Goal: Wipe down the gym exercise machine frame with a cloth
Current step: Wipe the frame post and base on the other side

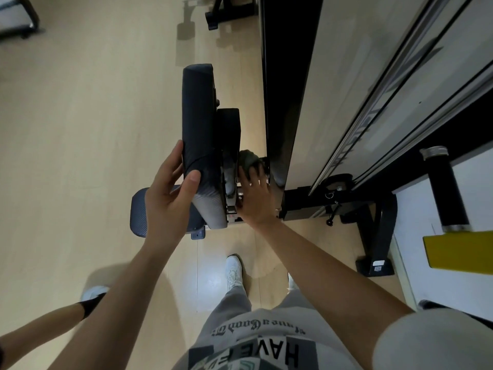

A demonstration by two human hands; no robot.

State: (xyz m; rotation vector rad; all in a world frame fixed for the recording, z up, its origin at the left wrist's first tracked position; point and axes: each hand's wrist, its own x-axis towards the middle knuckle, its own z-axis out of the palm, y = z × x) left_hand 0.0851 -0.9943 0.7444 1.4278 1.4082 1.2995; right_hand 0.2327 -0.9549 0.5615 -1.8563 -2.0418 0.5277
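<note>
Cloth (248, 160), soft and light, likely to bunch and mould to the rigid frame (231, 201) behind the back pad (198, 124); best held as a wad under the fingers. Right hand (254, 194) presses it there, fingers spread and fairly straight. Left hand (168, 201): grip closed round the pad's edge.

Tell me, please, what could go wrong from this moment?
1. The right hand pushes the cloth into the narrow gap behind the back pad; it could get pinched against the metal bracket if the pad shifts.
2. The left hand grips only the pad's edge, so it may slip.
</note>
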